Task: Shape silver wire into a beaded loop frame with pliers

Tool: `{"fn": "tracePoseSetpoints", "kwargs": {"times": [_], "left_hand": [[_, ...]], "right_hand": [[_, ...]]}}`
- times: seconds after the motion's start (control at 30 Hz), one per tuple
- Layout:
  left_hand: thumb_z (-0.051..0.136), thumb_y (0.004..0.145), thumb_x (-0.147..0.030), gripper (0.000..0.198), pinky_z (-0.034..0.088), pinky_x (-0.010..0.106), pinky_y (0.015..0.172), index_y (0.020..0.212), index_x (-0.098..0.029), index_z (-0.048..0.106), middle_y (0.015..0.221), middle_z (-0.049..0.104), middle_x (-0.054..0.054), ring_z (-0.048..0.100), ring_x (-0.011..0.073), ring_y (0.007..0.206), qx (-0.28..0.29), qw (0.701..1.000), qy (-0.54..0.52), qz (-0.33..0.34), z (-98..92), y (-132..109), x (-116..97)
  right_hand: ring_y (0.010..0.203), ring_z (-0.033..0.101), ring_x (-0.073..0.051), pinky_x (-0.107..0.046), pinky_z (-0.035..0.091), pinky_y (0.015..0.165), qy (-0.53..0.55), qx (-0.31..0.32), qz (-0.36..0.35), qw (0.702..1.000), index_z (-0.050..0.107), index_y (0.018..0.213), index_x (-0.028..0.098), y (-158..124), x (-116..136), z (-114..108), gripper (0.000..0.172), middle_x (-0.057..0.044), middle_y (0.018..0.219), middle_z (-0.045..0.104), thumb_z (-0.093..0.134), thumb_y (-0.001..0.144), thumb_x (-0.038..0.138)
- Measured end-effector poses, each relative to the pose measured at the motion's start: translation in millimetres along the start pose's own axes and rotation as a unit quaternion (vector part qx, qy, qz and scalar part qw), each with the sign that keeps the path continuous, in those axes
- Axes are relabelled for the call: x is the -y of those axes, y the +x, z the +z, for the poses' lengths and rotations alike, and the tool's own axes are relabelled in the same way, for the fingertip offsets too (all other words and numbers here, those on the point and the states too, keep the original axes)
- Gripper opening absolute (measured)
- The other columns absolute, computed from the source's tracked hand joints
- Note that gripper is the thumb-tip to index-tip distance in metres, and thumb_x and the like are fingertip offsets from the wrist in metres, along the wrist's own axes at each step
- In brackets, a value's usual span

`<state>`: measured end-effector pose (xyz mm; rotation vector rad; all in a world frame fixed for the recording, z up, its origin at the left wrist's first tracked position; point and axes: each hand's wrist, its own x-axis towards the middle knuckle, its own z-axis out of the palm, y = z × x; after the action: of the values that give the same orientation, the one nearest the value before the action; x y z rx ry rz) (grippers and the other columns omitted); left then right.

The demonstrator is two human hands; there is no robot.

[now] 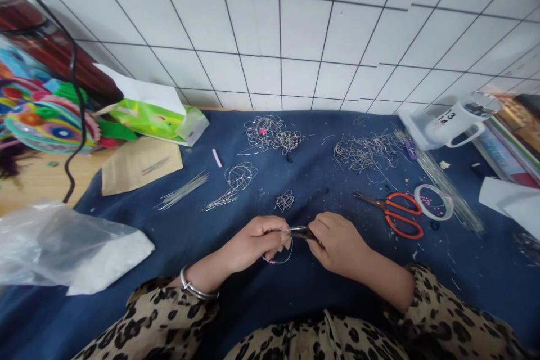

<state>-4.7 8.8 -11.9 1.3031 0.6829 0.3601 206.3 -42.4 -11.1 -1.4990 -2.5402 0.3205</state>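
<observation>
My left hand (264,242) pinches a thin wire loop (290,256) with a few pink beads on its lower curve. In my right hand (335,239) is a pair of pliers (300,231), fingers wrapped round the handles. The plier tips reach the wire at my left fingertips; their exact grip on it is too small to make out. Just beyond my hands lies a small coil of wire (285,201). Orange-handled scissors (400,214) rest to the right, beside a white ring-shaped dish (434,202) with pink beads in it.
Tangled wire (265,132) lies at the back, with another tangle (365,152) to its right. Straight wires (184,190) sit left, near a brown paper (126,171). A plastic bag (76,247) is at far left. A white mug (459,118) stands back right by the tiled wall (306,25).
</observation>
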Motion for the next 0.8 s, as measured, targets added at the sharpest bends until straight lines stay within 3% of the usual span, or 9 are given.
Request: {"fn": "tracePoseSetpoints", "kwargs": {"times": [0.37,0.8], "left_hand": [[0.048,0.084,-0.024,0.021,0.036,0.019,0.046,0.071,-0.011,0.058,0.058,0.047,-0.002,0.042,0.0055,0.043,0.012,0.999,-0.026,-0.024,-0.3,-0.1,-0.2],[0.047,0.084,-0.023,0.021,0.033,0.018,0.043,0.071,-0.011,0.057,0.059,0.048,-0.002,0.042,0.0051,0.043,0.029,0.999,-0.015,-0.035,0.0,-1.2,0.8]], "right_hand": [[0.069,0.042,-0.016,-0.029,0.03,0.065,-0.05,-0.03,-0.021,0.998,0.051,0.075,0.017,0.7,-2.2,6.9,0.011,-0.003,0.072,0.049,0.044,0.08,0.024],[0.066,0.045,-0.016,-0.029,0.031,0.061,-0.074,0.009,-0.037,0.997,0.05,0.074,0.018,3.2,-3.0,7.6,0.011,-0.003,0.072,0.051,0.043,0.078,0.025]]}}
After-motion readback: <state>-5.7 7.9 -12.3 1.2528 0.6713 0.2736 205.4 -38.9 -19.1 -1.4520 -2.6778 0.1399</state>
